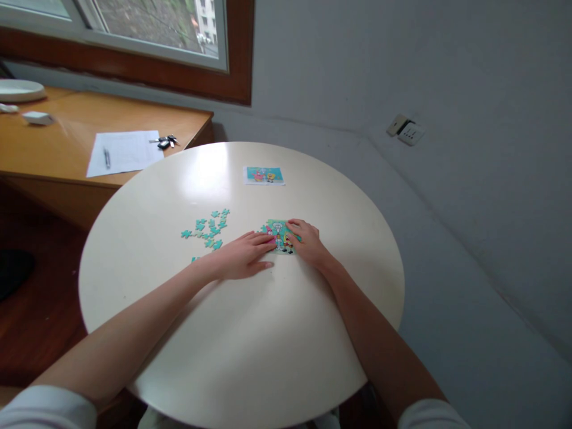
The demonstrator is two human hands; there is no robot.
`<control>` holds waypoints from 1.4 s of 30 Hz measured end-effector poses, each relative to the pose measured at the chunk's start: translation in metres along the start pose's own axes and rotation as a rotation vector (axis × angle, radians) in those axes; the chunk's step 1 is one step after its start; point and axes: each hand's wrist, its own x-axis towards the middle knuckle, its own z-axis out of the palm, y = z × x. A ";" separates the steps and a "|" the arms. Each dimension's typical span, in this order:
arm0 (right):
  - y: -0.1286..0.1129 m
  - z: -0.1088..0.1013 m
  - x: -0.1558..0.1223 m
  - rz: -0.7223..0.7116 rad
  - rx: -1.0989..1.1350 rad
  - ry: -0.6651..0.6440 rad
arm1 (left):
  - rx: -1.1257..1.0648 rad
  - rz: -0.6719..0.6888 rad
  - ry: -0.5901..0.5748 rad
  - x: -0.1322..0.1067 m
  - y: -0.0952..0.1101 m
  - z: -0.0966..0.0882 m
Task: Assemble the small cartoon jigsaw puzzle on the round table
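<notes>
A partly joined jigsaw puzzle (279, 234) with cartoon figures on a teal ground lies flat on the round white table (268, 333). My left hand (245, 255) rests on its left side, fingers stretched out and thumb apart, covering part of the picture. On the right edge lies my right hand (308, 241), its fingers bent over the puzzle; whether they pinch a piece is hidden. Several loose teal puzzle pieces (211, 225) are scattered to the left of the puzzle. One more piece (195, 259) shows just above my left forearm.
A small printed reference picture (264, 175) lies farther back on the table. The wooden desk (67, 149) at the left holds a sheet of paper (127, 152), a pen (106, 158), keys (165, 142) and a white box (38, 118). A wall stands close on the right.
</notes>
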 end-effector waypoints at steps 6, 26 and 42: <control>-0.008 -0.002 -0.003 0.040 0.015 0.082 | -0.005 0.003 -0.012 0.000 0.000 -0.001; -0.024 -0.008 -0.007 0.014 -0.064 0.229 | 0.004 0.006 0.008 0.001 0.001 0.000; -0.023 0.002 -0.007 0.019 -0.026 0.009 | -0.117 -0.044 0.131 0.002 0.002 -0.002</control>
